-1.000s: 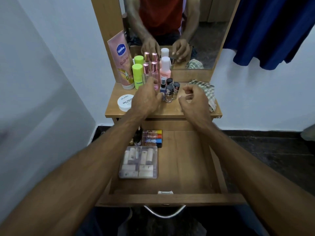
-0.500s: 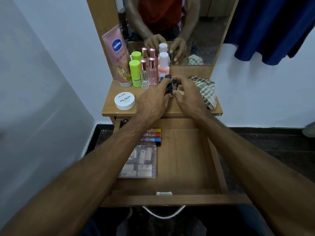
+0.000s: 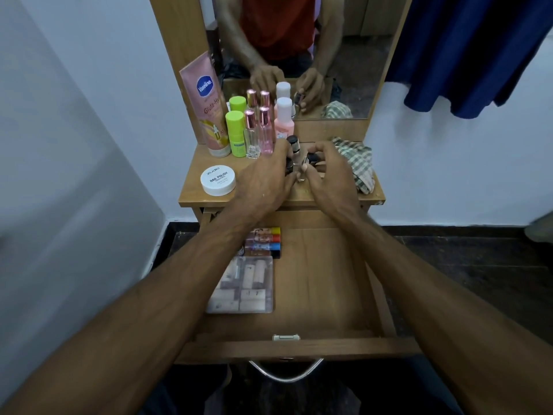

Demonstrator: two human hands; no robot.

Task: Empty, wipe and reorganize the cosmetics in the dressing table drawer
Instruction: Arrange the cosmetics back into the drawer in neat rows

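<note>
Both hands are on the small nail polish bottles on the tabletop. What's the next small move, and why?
Probably lift the nail polish bottles and carry them down into the drawer: both the left hand and the right hand grip them, and the drawer's right half lies bare.

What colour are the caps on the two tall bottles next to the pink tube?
Bright lime green caps, seen in the head view.

White walls (image 3: 89,85), dark floor (image 3: 463,265)

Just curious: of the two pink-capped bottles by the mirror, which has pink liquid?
The right bottle, next to the white-capped pink one; the left bottle looks clear.
</note>
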